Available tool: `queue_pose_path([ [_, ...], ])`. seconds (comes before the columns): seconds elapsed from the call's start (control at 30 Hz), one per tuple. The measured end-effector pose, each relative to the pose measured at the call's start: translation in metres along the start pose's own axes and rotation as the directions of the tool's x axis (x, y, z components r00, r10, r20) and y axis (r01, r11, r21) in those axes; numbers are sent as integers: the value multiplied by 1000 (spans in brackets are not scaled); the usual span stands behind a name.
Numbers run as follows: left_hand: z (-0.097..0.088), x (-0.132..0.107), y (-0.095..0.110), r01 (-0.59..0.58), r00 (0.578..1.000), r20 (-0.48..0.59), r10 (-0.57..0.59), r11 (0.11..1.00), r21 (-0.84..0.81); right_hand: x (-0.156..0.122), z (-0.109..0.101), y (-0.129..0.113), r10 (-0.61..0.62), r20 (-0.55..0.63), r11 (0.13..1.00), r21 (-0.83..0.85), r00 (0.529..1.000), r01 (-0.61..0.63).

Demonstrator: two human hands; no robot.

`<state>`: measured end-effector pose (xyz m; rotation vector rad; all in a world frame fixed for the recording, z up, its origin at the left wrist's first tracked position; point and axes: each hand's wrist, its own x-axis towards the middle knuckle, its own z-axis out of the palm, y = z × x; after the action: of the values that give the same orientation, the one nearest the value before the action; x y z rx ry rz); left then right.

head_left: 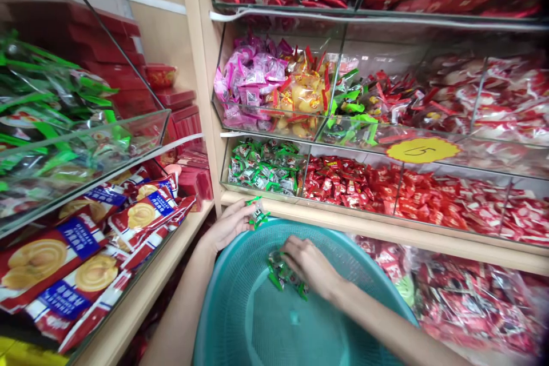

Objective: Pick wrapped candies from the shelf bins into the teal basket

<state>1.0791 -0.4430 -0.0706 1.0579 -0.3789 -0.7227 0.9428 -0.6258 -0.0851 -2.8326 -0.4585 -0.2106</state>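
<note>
A large teal plastic basket stands below the shelves. Inside it, my right hand is closed over several green-and-clear wrapped candies, its fingertips partly hidden. My left hand, at the basket's far left rim, pinches a small green-wrapped candy between thumb and fingers. Just above that hand, a glass-fronted bin holds a heap of similar green-wrapped candies.
Right of the green candies lie red-wrapped candies. Pink packets and yellow packets fill the bin above. A yellow price tag sticks on the glass. Cookie packs lie at left; bagged candies sit lower right.
</note>
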Motion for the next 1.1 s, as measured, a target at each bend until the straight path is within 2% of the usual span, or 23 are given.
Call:
queue_pose_path([
  [0.13,0,-2,0,12,1000,-23,-12,1000,-6,4,36,-18,-184,12,924,-338,983,177],
  [0.2,0,-3,1,17,999,-36,-17,1000,1,-1,54,-21,-273,11,876,-410,962,254],
  [0.3,1,-4,1,17,999,-28,-15,998,60,-14,74,-23,-310,23,857,-426,951,289],
  [0.43,3,-5,2,3,1000,20,-6,990,144,-23,75,-28,-262,57,910,-317,964,266],
  [0.5,3,-4,1,-7,1000,24,3,986,166,-19,67,-31,-169,40,974,-148,985,173],
  [0.57,2,-4,-1,-13,1000,18,10,981,195,-11,58,-32,-10,-20,993,119,1000,12],
  [0.6,2,-3,-2,-15,1000,14,12,976,219,-7,54,-31,88,-49,958,278,995,-70],
  [0.63,2,-3,-2,-15,1000,14,12,968,250,-2,51,-29,189,-66,885,443,980,-141],
  [0.67,3,-3,-3,-11,1000,19,6,958,285,2,48,-27,289,-65,776,600,955,-194],
  [0.73,4,-3,-3,-6,999,44,-10,937,349,7,43,-23,456,-12,491,837,890,-240],
  [0.8,5,-3,-3,-15,997,71,-14,924,382,9,38,-22,555,81,209,950,828,-233],
  [0.87,6,-3,-4,-27,996,88,-8,921,389,8,32,-25,583,163,26,976,796,-218],
  [0.93,7,-1,-5,-29,994,106,-13,920,390,9,28,-29,556,191,-47,979,809,-199],
  [1.03,8,1,-8,-29,991,133,-25,919,394,14,25,-32,512,126,-33,991,849,-127],
  [1.1,9,1,-9,-31,989,142,-29,916,401,18,26,-30,505,96,-18,995,858,-100],
])
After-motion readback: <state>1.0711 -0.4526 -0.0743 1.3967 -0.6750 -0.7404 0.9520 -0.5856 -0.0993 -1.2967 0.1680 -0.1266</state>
